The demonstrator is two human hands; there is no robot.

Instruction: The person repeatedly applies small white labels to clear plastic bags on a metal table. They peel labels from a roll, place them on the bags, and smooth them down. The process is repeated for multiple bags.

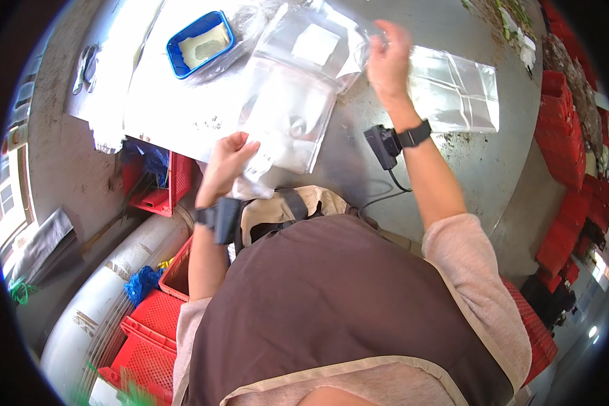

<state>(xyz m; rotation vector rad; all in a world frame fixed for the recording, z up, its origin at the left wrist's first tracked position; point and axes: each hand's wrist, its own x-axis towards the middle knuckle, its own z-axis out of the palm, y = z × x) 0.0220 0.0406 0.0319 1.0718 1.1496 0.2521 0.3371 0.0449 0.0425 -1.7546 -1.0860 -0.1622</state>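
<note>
My left hand (226,165) is at the near edge of the metal table, thumb and fingers closed on a white label strip (260,166) that bears print. Right beside it lies a stack of clear plastic bags (289,106), with a white patch (315,44) on the upper part. At the upper right of that stack, my right hand (391,63) pinches the edge of a clear bag; motion blurs its fingertips. Farther right, another clear plastic bag (454,91) lies flat, with creases across it. Both wrists wear black strapped devices.
A blue plastic tub (201,44) with pale contents stands at the upper left. Work gloves (85,69) lie at the far left. Red crates (152,330) and a large white pipe (111,274) are below left. More red crates (561,137) line the right. Plant scraps (517,25) lie at the far table edge.
</note>
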